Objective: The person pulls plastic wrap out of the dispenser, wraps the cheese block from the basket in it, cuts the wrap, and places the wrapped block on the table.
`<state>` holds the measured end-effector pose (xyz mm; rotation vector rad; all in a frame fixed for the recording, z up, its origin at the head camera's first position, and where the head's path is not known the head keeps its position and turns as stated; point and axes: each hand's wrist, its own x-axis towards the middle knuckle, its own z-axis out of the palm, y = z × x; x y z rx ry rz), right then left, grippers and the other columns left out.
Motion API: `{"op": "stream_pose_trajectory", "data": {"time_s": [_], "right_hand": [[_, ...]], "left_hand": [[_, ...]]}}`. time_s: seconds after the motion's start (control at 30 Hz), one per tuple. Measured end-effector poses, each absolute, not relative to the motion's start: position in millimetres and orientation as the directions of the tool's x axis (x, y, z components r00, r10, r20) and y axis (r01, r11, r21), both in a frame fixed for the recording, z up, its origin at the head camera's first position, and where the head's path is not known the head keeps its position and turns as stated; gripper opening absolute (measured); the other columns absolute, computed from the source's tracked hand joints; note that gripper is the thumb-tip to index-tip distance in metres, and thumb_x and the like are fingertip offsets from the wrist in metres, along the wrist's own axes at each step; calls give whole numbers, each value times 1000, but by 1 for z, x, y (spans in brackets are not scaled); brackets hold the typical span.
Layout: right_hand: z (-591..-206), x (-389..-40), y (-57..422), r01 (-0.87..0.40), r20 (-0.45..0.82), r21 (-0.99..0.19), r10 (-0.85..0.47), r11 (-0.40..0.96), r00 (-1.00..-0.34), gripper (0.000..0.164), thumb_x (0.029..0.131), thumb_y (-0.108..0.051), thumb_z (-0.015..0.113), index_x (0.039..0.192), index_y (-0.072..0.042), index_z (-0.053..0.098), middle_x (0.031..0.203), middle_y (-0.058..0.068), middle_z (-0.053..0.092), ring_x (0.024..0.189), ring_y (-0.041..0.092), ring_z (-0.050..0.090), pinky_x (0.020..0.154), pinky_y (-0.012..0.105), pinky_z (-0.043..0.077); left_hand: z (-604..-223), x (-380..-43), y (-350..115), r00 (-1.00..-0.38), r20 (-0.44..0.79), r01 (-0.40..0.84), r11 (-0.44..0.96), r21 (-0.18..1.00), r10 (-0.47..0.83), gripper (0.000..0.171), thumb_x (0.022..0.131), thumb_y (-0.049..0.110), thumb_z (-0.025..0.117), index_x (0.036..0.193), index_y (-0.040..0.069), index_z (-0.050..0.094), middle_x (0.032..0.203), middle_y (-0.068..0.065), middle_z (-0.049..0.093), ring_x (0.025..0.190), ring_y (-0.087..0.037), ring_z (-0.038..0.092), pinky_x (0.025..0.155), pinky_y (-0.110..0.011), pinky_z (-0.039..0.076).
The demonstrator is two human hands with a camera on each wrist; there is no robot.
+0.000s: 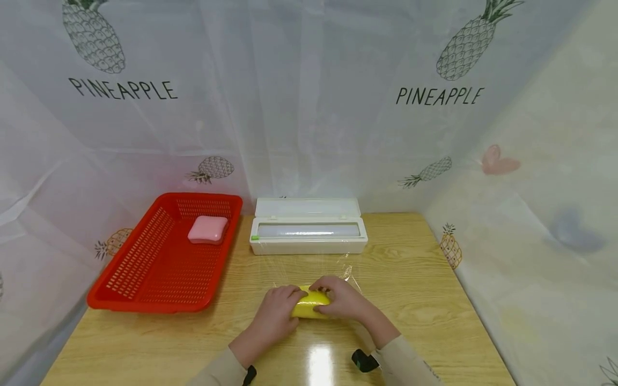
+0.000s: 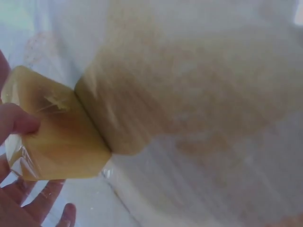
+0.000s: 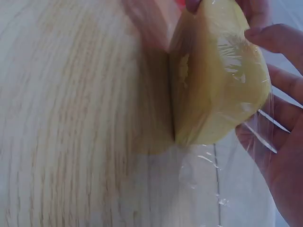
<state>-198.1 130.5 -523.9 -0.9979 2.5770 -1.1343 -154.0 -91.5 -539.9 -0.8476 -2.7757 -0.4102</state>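
Observation:
A yellow block (image 1: pixel 310 309) with rounded corners stands on edge on the wooden table, wrapped in clear cling film (image 1: pixel 348 272). My left hand (image 1: pixel 275 312) grips its left end, the thumb lying on the face of the block (image 2: pixel 71 142) in the left wrist view. On the right end, my right hand (image 1: pixel 344 299) holds the block between thumb and fingers. Film covers the block (image 3: pixel 222 90) and hangs loose beside the right fingers in the right wrist view. Behind the hands sits a white cling film dispenser (image 1: pixel 309 247), its lid raised and a roll inside.
A red plastic basket (image 1: pixel 153 289) stands on the left of the table with a pink block (image 1: pixel 207 229) in its far right corner. White curtain (image 1: pixel 309 134) printed with pineapples hangs behind the table and along its sides.

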Motion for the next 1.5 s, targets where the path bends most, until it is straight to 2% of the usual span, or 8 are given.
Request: {"op": "stream_pose_trajectory", "data": {"time_s": [0.17,0.4,0.53,0.67,0.9,1.17,1.33,1.5], "right_hand": [[-519,-194,134,-563,198,-676,-619,475,-760,43,78,-28,84,114,-12,67,123,-1,61,118,24,52,99,49,42],[-518,-192,132,-663,331,-590,-610,462,-720,42,72,-20,88,109,-11,69,117,-1,63,112,21,55,97,41,46],[-521,-195,131,-669,314,-565,-624,482,-715,42,71,-14,88,109,-10,69,117,-1,62,111,21,55,97,38,46],[-520,-199,129,-661,283,-555,-633,504,-720,40,74,-9,85,111,-8,68,118,2,62,111,22,56,97,39,47],[-516,-211,128,-630,230,-562,-630,536,-742,36,80,-10,81,113,-8,68,116,2,66,109,22,60,94,38,49],[-512,-224,130,-554,154,-645,-621,526,-768,31,82,-10,78,112,-10,69,110,-1,68,100,16,62,85,34,52],[-508,-231,129,-539,117,-645,-628,541,-769,31,84,-11,77,114,-8,69,112,1,68,100,16,61,85,34,52],[-507,-238,128,-531,106,-656,-630,537,-769,32,84,-12,77,114,-8,69,111,0,67,97,15,60,84,34,52]], "left_hand": [[-536,-165,-93,-847,189,531,804,267,497,51,72,19,80,121,13,64,117,-4,62,106,-25,58,87,-47,48],[-532,-182,-97,-858,122,506,777,376,500,50,72,20,79,120,12,65,112,0,62,91,-15,55,77,-35,47],[-529,-189,-98,-855,91,494,750,441,510,51,72,18,78,120,9,65,110,0,61,86,-13,53,72,-30,46],[-527,-196,-99,-860,70,470,729,498,506,54,71,15,77,122,7,63,112,-2,62,89,-13,55,74,-32,47],[-523,-202,-102,-886,26,390,712,584,463,57,73,11,75,126,12,56,110,3,63,87,-11,56,73,-30,48],[-515,-205,-102,-884,21,371,672,642,468,50,79,19,82,121,9,59,110,-1,61,93,-16,56,80,-36,49],[-515,-206,-101,-899,29,353,682,641,438,51,80,16,82,123,8,58,115,-5,55,100,-19,56,86,-40,49],[-518,-212,-102,-908,62,352,673,651,415,44,82,15,80,121,8,59,117,-6,58,103,-21,57,87,-41,49]]}}
